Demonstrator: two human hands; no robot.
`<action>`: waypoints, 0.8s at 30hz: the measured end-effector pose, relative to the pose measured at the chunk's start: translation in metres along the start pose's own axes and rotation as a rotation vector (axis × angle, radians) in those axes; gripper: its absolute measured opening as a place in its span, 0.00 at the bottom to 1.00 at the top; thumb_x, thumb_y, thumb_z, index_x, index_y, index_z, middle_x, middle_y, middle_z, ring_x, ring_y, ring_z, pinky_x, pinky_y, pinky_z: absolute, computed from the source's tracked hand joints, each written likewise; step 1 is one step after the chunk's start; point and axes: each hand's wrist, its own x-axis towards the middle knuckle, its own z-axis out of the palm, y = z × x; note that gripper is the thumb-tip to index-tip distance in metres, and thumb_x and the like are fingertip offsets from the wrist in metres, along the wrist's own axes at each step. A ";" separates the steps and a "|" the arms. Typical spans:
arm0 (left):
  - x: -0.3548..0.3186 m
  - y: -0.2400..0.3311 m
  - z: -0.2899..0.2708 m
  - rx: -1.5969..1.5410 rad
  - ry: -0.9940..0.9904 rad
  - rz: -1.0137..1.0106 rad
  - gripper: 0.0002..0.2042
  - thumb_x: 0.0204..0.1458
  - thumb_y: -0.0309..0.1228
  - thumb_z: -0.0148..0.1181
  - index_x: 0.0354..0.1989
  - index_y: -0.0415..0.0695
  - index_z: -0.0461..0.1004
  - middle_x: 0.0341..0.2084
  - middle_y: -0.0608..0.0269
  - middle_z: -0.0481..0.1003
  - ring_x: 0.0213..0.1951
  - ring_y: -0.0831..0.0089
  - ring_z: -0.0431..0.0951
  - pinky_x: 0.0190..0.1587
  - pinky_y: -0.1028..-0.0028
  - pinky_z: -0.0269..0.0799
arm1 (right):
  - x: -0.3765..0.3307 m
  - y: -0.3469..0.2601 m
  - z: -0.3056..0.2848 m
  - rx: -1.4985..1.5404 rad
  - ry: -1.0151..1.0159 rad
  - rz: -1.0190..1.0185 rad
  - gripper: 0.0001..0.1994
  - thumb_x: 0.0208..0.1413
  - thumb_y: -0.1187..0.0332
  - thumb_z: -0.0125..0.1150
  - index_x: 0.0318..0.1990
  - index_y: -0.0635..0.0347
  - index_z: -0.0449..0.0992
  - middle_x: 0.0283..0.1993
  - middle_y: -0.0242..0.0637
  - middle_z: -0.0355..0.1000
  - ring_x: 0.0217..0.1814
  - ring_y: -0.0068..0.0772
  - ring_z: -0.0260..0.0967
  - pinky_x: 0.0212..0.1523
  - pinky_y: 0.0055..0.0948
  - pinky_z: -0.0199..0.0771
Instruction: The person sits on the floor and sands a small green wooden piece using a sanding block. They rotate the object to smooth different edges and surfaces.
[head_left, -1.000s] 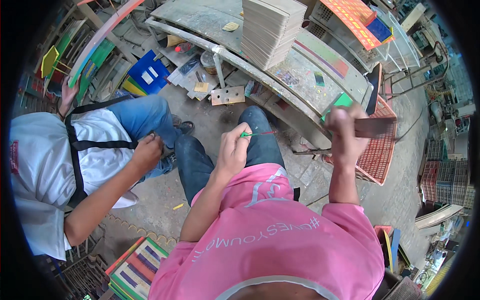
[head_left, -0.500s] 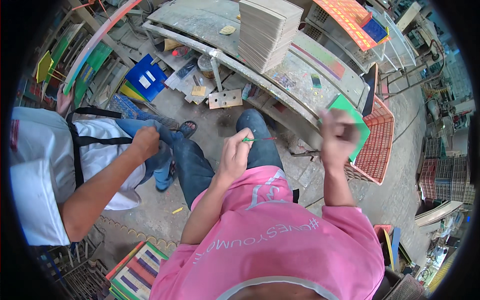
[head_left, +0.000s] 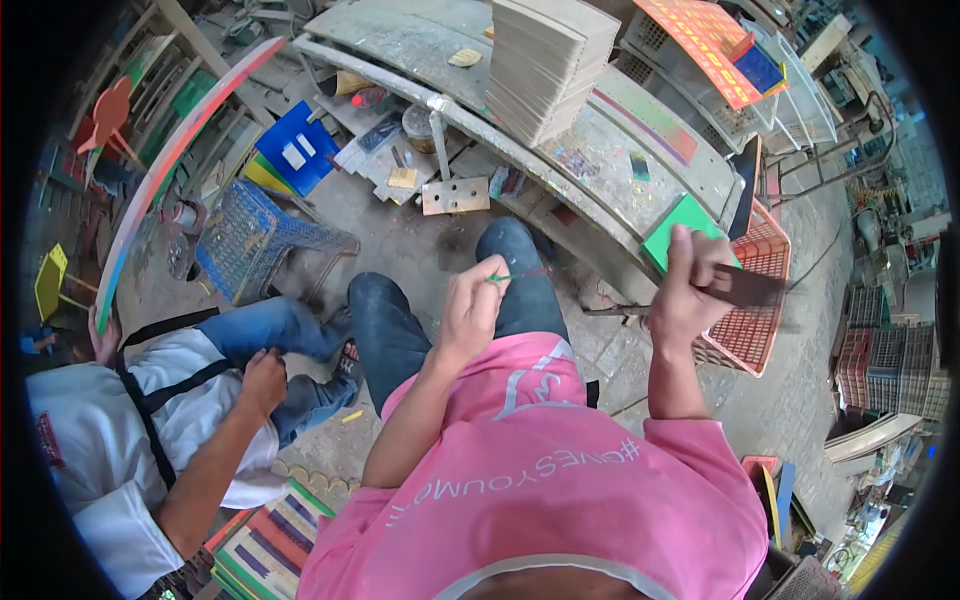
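Observation:
My left hand (head_left: pixel 474 306) is closed in a pinch in front of my knees, on a thin green-and-red strip (head_left: pixel 520 274) that points to the right. At the right end of the bench, my right hand (head_left: pixel 688 295) grips a dark, flat, blade-like piece (head_left: pixel 752 287), which sticks out rightward and is smeared by motion. Just beyond that hand lies a green square panel (head_left: pixel 677 222) on the bench corner. An orange plastic basket (head_left: pixel 770 262) stands below and to the right of the hand.
A tall stack of pale boards (head_left: pixel 548 75) stands on the worn bench (head_left: pixel 395 45). To my left sits a co-worker (head_left: pixel 150 430) beside a long, curved coloured strip (head_left: pixel 165 160) and a blue stool (head_left: pixel 245 235). Striped coloured panels (head_left: pixel 265 545) lie at the lower left.
My right hand has moved slightly down, and the dark flat piece now shows plainly to its right. My left hand stays nearly still. The co-worker has shifted down and left, uncovering the blue stool.

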 end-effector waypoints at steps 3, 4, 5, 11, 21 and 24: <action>-0.002 0.001 0.006 0.005 0.008 -0.020 0.09 0.48 0.28 0.38 0.19 0.39 0.60 0.10 0.66 0.57 0.15 0.82 0.57 0.18 0.74 0.50 | -0.005 -0.001 0.005 -0.427 -0.364 -0.195 0.14 0.44 0.81 0.62 0.20 0.59 0.60 0.17 0.37 0.53 0.16 0.34 0.53 0.20 0.30 0.55; -0.001 0.001 0.004 0.016 0.002 0.003 0.09 0.48 0.27 0.39 0.19 0.39 0.60 0.10 0.67 0.56 0.15 0.82 0.57 0.18 0.74 0.49 | -0.002 0.003 0.007 -0.666 -0.551 -0.329 0.15 0.44 0.81 0.62 0.19 0.60 0.59 0.17 0.37 0.53 0.15 0.33 0.53 0.20 0.29 0.54; -0.001 0.001 0.002 0.028 -0.004 0.025 0.09 0.48 0.27 0.39 0.19 0.39 0.60 0.10 0.68 0.56 0.15 0.83 0.56 0.18 0.74 0.49 | 0.002 0.006 0.004 -0.592 -0.487 -0.299 0.18 0.44 0.79 0.63 0.19 0.60 0.56 0.17 0.38 0.52 0.16 0.35 0.51 0.19 0.29 0.52; -0.005 0.005 -0.002 -0.064 -0.075 0.042 0.05 0.46 0.26 0.38 0.27 0.40 0.62 0.15 0.74 0.55 0.17 0.88 0.50 0.19 0.82 0.44 | 0.019 0.047 -0.005 -0.533 -0.170 0.030 0.19 0.50 0.73 0.66 0.19 0.61 0.58 0.15 0.31 0.52 0.19 0.22 0.48 0.21 0.25 0.50; -0.001 0.026 0.005 0.071 -0.033 0.338 0.06 0.41 0.28 0.44 0.26 0.39 0.63 0.19 0.68 0.60 0.20 0.82 0.56 0.23 0.79 0.52 | 0.079 0.271 -0.020 -1.338 -0.521 0.310 0.26 0.49 0.50 0.62 0.44 0.68 0.73 0.41 0.60 0.74 0.46 0.55 0.73 0.46 0.44 0.71; 0.001 0.027 0.007 0.120 0.008 0.386 0.07 0.41 0.30 0.46 0.26 0.38 0.64 0.19 0.65 0.61 0.20 0.79 0.58 0.24 0.77 0.53 | 0.067 0.259 -0.008 -1.460 -0.485 0.025 0.24 0.50 0.52 0.62 0.44 0.66 0.74 0.42 0.58 0.74 0.47 0.51 0.72 0.47 0.43 0.71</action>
